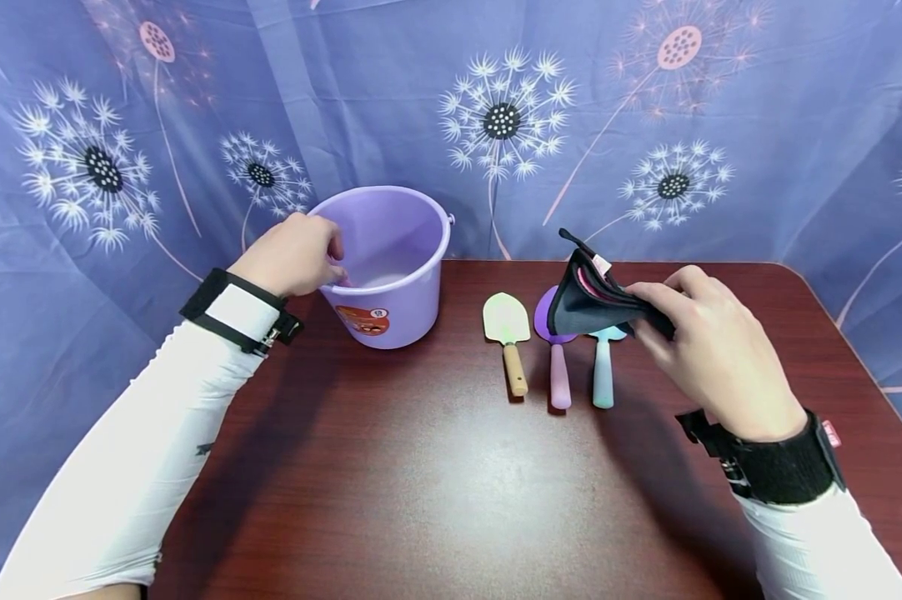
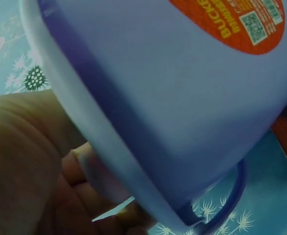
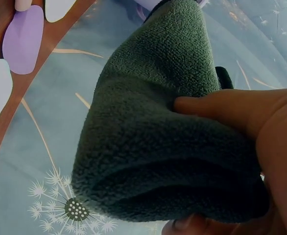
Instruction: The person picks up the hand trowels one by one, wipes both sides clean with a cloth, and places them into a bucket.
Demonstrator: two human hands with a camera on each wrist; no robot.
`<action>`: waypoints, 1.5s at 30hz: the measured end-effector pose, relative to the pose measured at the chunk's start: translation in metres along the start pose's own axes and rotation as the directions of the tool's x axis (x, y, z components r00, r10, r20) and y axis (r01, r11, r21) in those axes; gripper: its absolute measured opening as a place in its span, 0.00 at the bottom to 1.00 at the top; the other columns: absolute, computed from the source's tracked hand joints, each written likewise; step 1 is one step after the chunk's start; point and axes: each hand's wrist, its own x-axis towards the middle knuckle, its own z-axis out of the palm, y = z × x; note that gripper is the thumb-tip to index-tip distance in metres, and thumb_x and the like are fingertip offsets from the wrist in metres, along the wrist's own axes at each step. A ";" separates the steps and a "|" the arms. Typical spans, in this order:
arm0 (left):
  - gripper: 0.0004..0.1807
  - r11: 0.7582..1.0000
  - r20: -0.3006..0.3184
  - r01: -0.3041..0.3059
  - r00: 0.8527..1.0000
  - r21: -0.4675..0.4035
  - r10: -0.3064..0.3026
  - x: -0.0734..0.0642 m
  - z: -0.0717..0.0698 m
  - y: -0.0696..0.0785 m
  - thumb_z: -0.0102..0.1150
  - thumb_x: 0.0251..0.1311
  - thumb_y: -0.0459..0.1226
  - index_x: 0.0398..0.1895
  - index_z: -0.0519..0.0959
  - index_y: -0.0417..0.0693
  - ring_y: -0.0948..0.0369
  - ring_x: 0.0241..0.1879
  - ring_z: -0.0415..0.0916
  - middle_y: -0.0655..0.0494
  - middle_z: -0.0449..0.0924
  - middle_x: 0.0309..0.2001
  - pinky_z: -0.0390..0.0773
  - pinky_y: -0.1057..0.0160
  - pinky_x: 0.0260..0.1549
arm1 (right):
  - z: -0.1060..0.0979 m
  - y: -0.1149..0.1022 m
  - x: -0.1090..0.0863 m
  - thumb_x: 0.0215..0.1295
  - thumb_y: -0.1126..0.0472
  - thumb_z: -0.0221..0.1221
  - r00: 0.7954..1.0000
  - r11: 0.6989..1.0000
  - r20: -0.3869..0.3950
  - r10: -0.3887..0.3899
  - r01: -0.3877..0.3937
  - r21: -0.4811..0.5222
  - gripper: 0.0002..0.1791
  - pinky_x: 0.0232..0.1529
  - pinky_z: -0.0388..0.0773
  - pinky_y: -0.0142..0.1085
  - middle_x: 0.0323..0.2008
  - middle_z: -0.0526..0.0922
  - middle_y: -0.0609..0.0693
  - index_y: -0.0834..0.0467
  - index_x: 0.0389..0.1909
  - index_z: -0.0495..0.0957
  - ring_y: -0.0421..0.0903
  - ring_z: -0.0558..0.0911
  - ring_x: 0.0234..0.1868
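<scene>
At the left, a purple bucket [image 1: 413,304] with an orange label stands on the table. My left hand [image 1: 293,252] grips its near-left rim, fingertips inside; in the left wrist view the fingers curl at the rim [image 2: 92,132]. My right hand [image 1: 721,350] holds a folded dark grey-green cloth [image 1: 589,300] between thumb and fingers, above the table. The cloth has black edging, a hanging loop, a small tag and a pink layer inside. The right wrist view shows its fuzzy surface [image 3: 143,127], the thumb pressed into it.
Three small shovels lie in a row: one pale green with a wooden handle [image 1: 514,371], one purple with a pink handle [image 1: 560,379], one light blue [image 1: 603,375]. The cloth partly covers the last two. A blue dandelion-print curtain [image 1: 391,100] hangs behind the brown table [image 1: 391,467].
</scene>
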 end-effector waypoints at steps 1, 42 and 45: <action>0.15 1.000 0.000 -0.001 1.000 -0.003 0.001 0.000 0.000 0.000 0.72 0.51 0.42 0.37 0.83 0.43 0.50 0.39 0.77 0.48 0.83 0.36 0.75 0.49 0.41 | 0.000 0.000 0.000 0.54 0.65 0.67 1.000 1.000 0.001 -0.001 0.001 0.001 0.16 0.29 0.66 0.47 0.32 0.73 0.51 0.54 0.46 0.84 0.50 0.72 0.33; 0.14 0.953 -0.270 -0.110 0.962 -0.284 0.030 -0.018 0.125 0.148 0.62 0.61 0.53 0.33 0.78 0.54 0.63 0.25 0.72 0.63 0.73 0.25 0.71 0.62 0.23 | -0.003 0.006 -0.001 0.56 0.62 0.68 0.995 0.995 0.032 0.098 -0.097 -0.026 0.15 0.25 0.67 0.48 0.34 0.74 0.52 0.54 0.46 0.84 0.49 0.71 0.27; 0.16 0.957 -0.224 -0.051 0.975 -0.285 -0.015 -0.009 0.144 0.153 0.61 0.61 0.55 0.31 0.76 0.54 0.61 0.25 0.74 0.61 0.74 0.25 0.72 0.60 0.23 | -0.004 0.006 0.000 0.57 0.61 0.68 0.994 0.994 0.036 0.107 -0.106 -0.027 0.15 0.25 0.67 0.49 0.34 0.74 0.53 0.54 0.47 0.84 0.50 0.71 0.27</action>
